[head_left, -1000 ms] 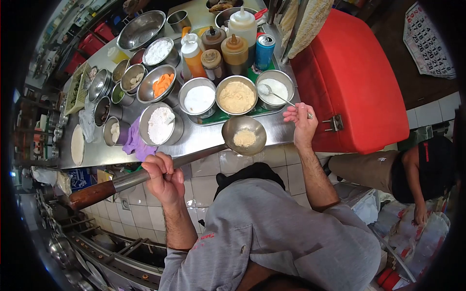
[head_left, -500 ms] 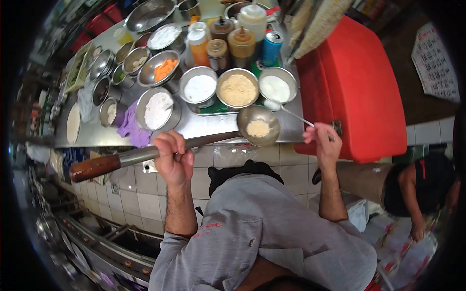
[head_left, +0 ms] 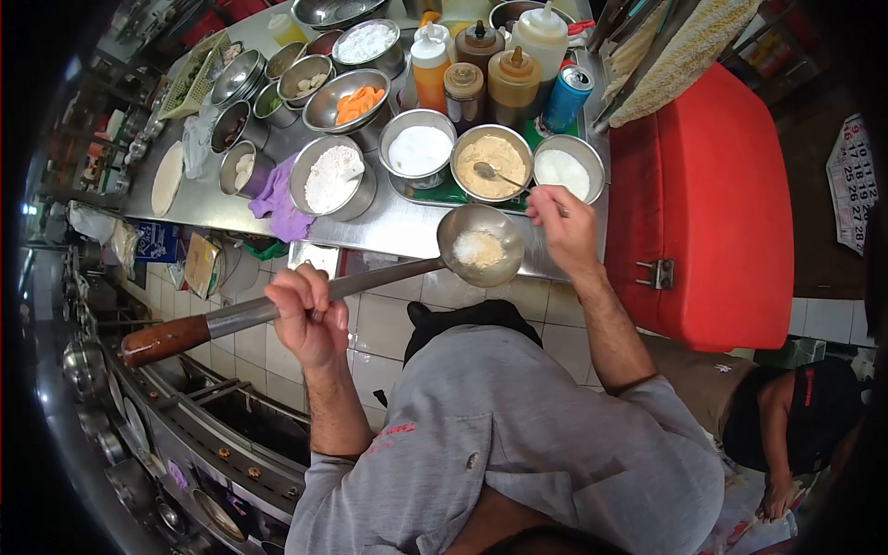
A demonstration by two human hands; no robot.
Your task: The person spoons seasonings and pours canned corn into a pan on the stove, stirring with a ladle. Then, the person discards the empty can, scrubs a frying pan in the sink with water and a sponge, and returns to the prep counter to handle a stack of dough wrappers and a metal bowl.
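Steel worktop (head_left: 398, 227) crowded with bowls. My left hand (head_left: 303, 314) wrapped tight round ladle handle (head_left: 231, 316), off worktop's front edge. Ladle bowl (head_left: 479, 245) over front edge, pale powder inside. My right hand (head_left: 564, 227) near right front corner, pinching spoon (head_left: 495, 173); spoon tip in tan-powder bowl (head_left: 491, 162). White-powder bowl (head_left: 568, 170) just beside.

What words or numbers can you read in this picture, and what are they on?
"19 20 21 22", "26 27 28": partly readable numbers on the wall calendar.
Blue can: label too blurred to read.
Red print on the grey shirt: too small to read.
Blue sign under the counter: unreadable.
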